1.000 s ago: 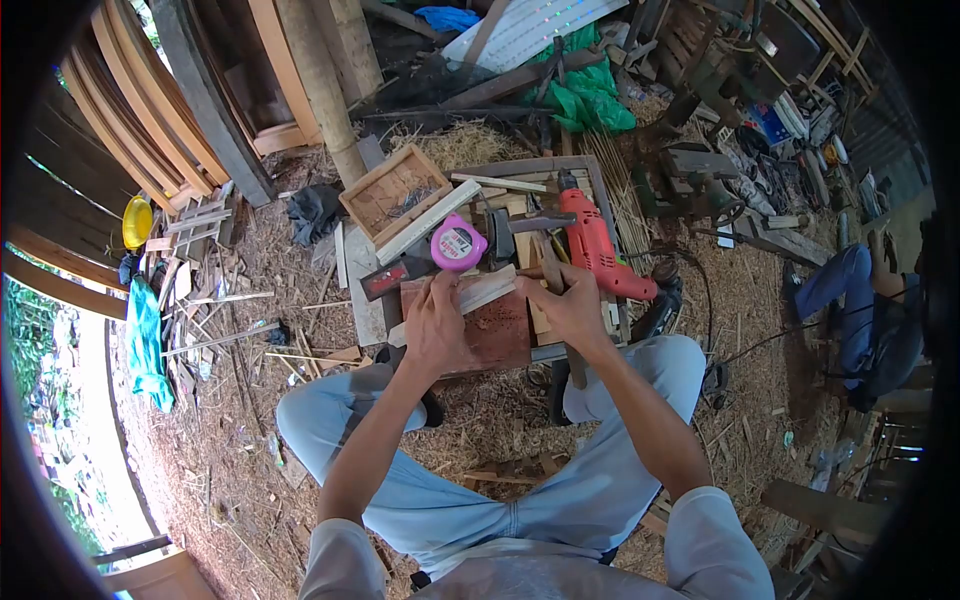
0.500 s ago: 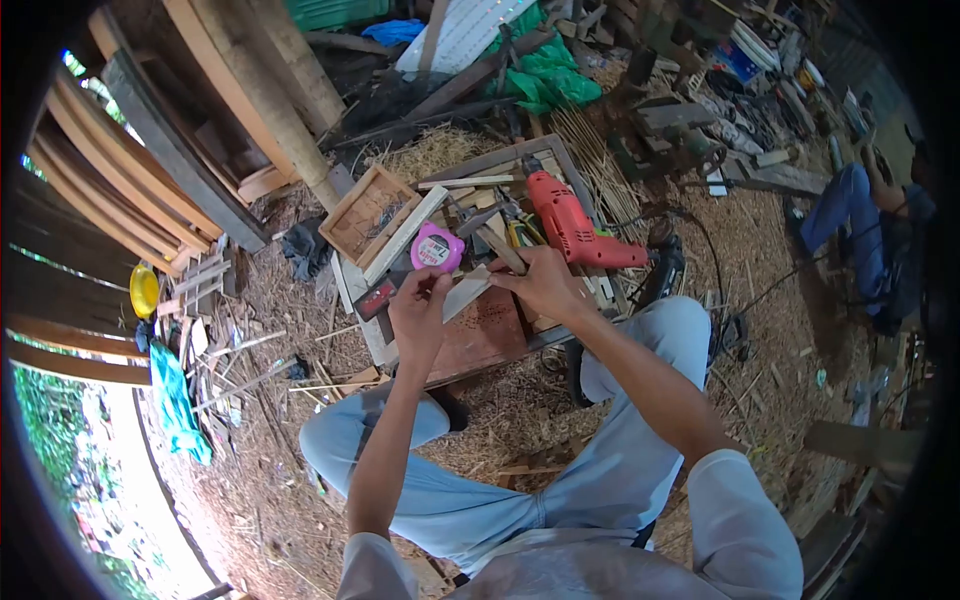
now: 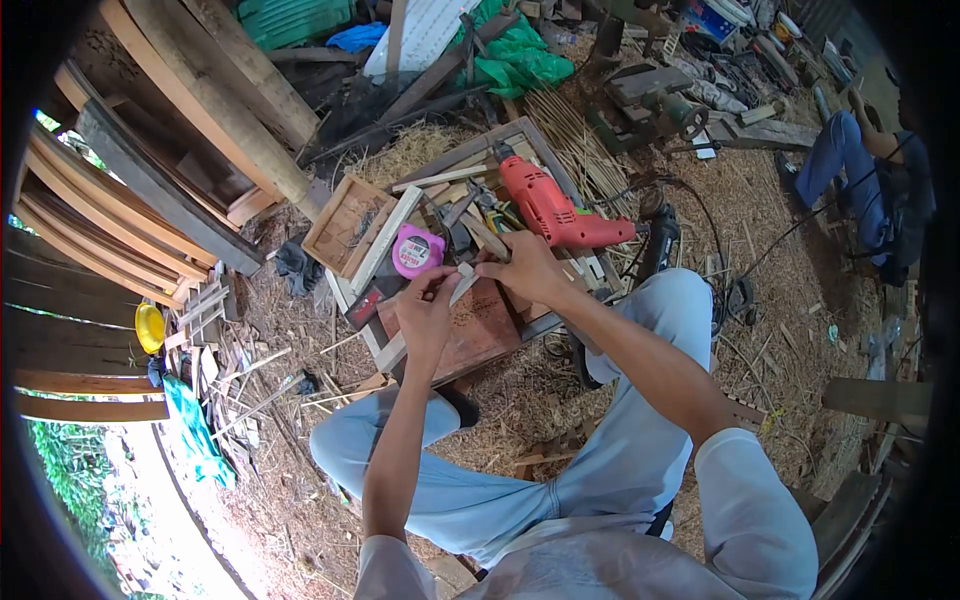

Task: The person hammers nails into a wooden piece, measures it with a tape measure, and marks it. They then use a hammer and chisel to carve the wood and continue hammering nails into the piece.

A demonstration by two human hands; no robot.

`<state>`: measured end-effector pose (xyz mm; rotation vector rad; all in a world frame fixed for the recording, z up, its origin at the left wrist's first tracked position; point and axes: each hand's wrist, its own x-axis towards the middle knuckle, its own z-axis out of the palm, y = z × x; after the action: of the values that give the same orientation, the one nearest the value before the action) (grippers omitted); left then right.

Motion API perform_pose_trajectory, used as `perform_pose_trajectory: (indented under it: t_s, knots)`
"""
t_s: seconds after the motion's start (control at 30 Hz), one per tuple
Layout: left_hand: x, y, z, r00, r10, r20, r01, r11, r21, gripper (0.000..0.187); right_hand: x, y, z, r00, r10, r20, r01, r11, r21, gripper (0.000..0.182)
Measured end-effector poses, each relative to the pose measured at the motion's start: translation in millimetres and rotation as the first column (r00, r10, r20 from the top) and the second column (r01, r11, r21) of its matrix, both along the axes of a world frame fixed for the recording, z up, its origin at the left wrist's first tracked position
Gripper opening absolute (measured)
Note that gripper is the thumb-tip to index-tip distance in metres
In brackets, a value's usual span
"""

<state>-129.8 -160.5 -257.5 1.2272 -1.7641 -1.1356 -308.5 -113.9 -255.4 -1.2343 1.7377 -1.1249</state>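
A small pale wood piece [image 3: 462,287] is pinched between my two hands above the work table. My left hand [image 3: 424,318] has thumb and fingers closed at its near left side. My right hand [image 3: 532,268] has its fingertips closed at the wood's upper right end. A brown wooden handle [image 3: 490,238] juts out by my right hand's knuckles; whether the palm grips it I cannot tell. Just beyond my left hand lies a pink tape measure [image 3: 416,251]. Under the hands is a reddish-brown board [image 3: 470,335].
A red power drill [image 3: 555,205] lies beyond my right hand, near pliers [image 3: 497,215]. At the left stands a wooden box [image 3: 348,222] of small metal pieces. A black power tool [image 3: 658,245] and cables are at the right. Another person [image 3: 860,180] sits far right.
The view has shifted, so the table sits slightly higher and further left. The wood piece between my hands has turned and shows narrower, and my hands are closer together.
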Motion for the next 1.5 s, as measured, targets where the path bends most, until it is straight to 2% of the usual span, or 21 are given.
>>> perform_pose_trajectory:
  t_s: [0.1,0.3,0.67,0.73,0.83,0.93,1.13,1.5]
  knots:
    - [-1.2,-1.0,-4.8,1.0,0.004,0.0,-0.004,1.0,-0.014,0.014,-1.6,-0.4,-0.4,0.998,-0.004,0.067,0.003,1.0,0.008,0.024]
    - [0.1,-0.8,-2.8,1.0,-0.017,0.006,0.017,0.999,-0.035,0.015,-1.4,-1.2,-3.7,0.996,-0.02,0.092,0.018,0.999,0.028,0.025]
    - [1.6,-1.1,-4.9,0.999,-0.031,-0.013,0.03,0.998,-0.052,0.015,0.2,-2.1,-1.4,0.998,-0.025,0.059,0.022,0.999,0.04,0.025]
    - [1.9,-0.8,-4.5,0.999,-0.024,0.029,0.026,0.997,-0.071,0.014,0.2,-2.1,-2.9,0.998,-0.025,0.052,0.023,0.999,0.038,0.025]
    - [0.0,-1.1,-5.3,1.0,-0.014,0.003,0.015,0.992,-0.127,0.013,0.8,-1.9,-2.3,0.998,-0.029,0.054,0.028,0.999,0.019,0.025]
    - [0.7,-0.6,-1.9,0.999,-0.025,0.024,0.027,0.997,-0.072,0.014,0.6,-1.7,-0.5,0.997,-0.028,0.071,0.025,0.999,0.042,0.024]
    - [1.0,-0.7,-0.1,0.998,-0.026,0.061,0.03,0.997,-0.073,0.014,1.2,-1.5,-1.3,0.997,-0.031,0.065,0.029,0.999,0.022,0.023]
    - [1.5,-2.2,-3.3,0.999,-0.038,0.013,0.038,0.998,-0.054,0.014,0.9,-3.6,-7.6,0.998,-0.02,0.064,0.021,1.0,-0.007,0.023]
